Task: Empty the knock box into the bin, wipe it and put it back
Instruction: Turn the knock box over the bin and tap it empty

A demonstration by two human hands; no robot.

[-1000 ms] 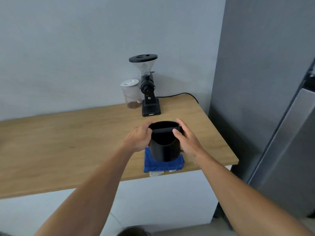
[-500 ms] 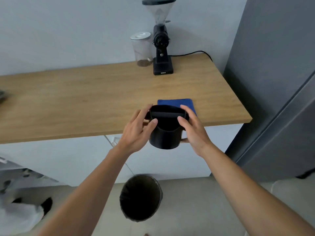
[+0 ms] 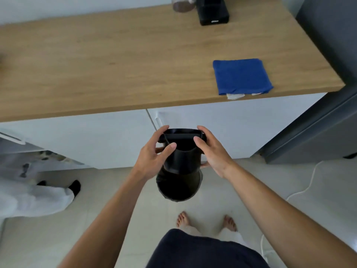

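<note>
The black knock box [image 3: 182,153] hangs upright in the air in front of the white cabinet, straight above the round black bin [image 3: 177,187] on the floor. My left hand [image 3: 153,157] holds its left side, thumb on the rim. My right hand [image 3: 213,153] grips the right side, fingers wrapped behind it. The bar across the box's top is visible; its contents are too dark to see. A folded blue cloth [image 3: 242,76] lies on the wooden counter [image 3: 116,60] near the right front edge.
A black grinder base [image 3: 212,12] and a jar [image 3: 181,5] stand at the counter's back. A dark grey fridge [image 3: 328,113] is on the right. White bags [image 3: 32,192] lie on the floor at left. My bare feet [image 3: 204,222] stand behind the bin.
Both hands have carried the knock box off the counter and the blue cloth, down and toward me, until it is over the bin. The view has tilted down to the floor.
</note>
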